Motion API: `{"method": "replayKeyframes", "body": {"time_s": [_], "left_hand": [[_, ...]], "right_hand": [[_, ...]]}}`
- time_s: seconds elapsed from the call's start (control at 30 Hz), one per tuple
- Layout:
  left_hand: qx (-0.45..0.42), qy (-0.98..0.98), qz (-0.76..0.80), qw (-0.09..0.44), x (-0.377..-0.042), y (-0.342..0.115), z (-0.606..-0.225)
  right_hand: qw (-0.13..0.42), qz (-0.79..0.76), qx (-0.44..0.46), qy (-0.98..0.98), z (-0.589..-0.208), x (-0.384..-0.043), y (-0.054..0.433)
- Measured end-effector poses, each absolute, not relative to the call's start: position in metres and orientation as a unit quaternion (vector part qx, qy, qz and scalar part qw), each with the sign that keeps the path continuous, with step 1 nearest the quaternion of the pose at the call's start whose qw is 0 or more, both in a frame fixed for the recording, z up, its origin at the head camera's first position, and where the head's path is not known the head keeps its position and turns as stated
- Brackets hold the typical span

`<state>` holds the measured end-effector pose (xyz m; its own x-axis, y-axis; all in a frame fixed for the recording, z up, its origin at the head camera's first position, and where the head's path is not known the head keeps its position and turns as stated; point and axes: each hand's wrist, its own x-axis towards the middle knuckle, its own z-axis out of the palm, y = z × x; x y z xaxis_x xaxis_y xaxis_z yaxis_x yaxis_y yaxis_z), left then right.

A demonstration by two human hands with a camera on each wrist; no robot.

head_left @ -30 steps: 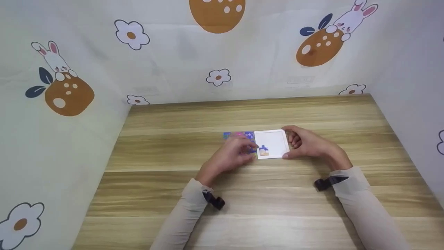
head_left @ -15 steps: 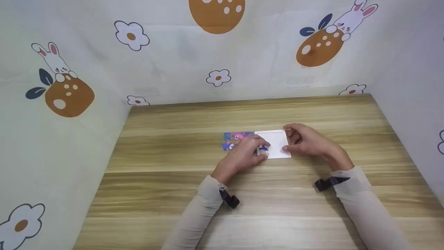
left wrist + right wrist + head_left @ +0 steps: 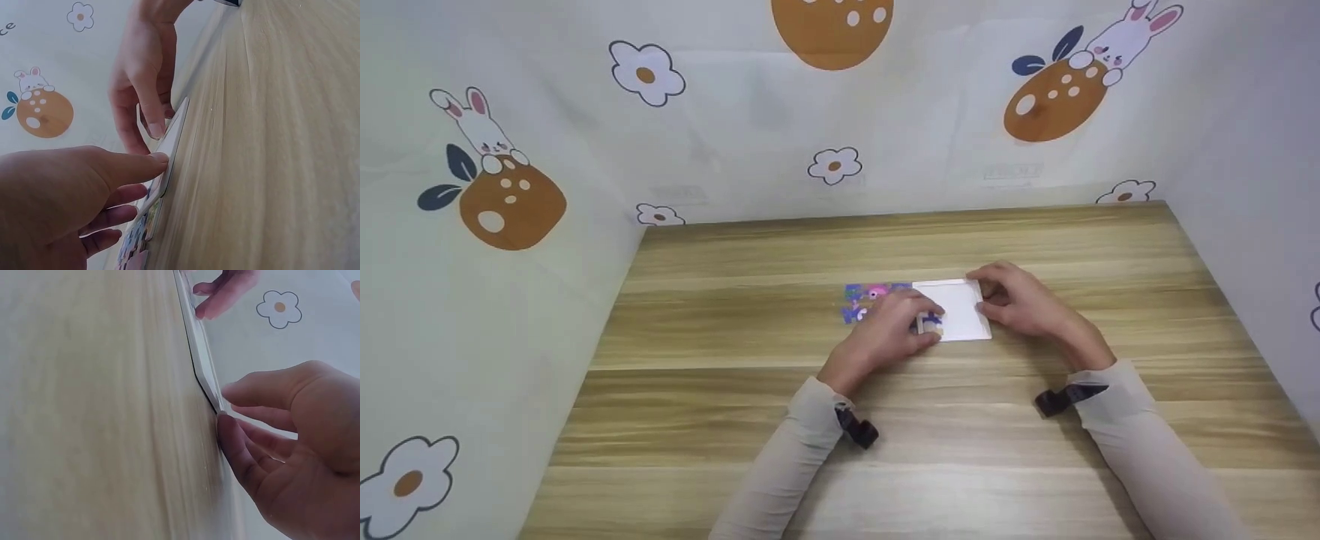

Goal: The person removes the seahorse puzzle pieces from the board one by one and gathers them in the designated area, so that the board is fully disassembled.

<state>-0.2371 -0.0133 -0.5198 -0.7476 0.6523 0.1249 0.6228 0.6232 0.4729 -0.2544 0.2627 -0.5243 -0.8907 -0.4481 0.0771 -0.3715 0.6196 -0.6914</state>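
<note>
In the head view a white square puzzle tray point(image 3: 966, 311) lies on the wooden table. A jigsaw piece point(image 3: 931, 324), blue and pale, sits in its near left corner. My left hand point(image 3: 885, 330) reaches over that corner, thumb and index finger on either side of the piece. Its thumb rests on the tray's near rim in the left wrist view, with the other fingers fairly straight. My right hand point(image 3: 1020, 304) pinches the tray's right edge; the right wrist view has its thumb point(image 3: 239, 389) above the rim and a finger at the corner.
Left of the tray, partly under my left hand, lies a colourful patch of jigsaw pieces point(image 3: 853, 291) in blue and pink. The wooden table point(image 3: 720, 420) meets a printed cloth backdrop point(image 3: 735, 135) with rabbits and flowers at the back and sides.
My left hand has moved right from the tray's left edge to over the piece in the corner, and more of the colourful patch shows. My right thumb has slid up along the tray's right edge.
</note>
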Motion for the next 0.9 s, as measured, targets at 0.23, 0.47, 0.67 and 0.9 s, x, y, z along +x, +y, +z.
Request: {"method": "replayKeyframes", "body": {"time_s": [0.23,0.47,0.67,0.9], "left_hand": [[0.345,0.900,0.262,0.042,-0.2379,-0.0128,-0.5204],[0.344,0.901,0.265,0.022,-0.2328,-0.0112,-0.5184],[0.352,0.897,0.268,0.025,-0.2307,-0.0100,-0.5159],[0.366,0.888,0.279,0.019,-0.2314,-0.0119,-0.5169]], "right_hand": [[0.058,-0.370,-0.227,0.899,-0.5241,-0.2544,0.2634],[0.056,-0.386,-0.228,0.892,-0.5263,-0.2535,0.2640],[0.062,-0.385,-0.218,0.894,-0.5269,-0.2543,0.2645],[0.066,-0.383,-0.214,0.896,-0.5274,-0.2543,0.2647]]}}
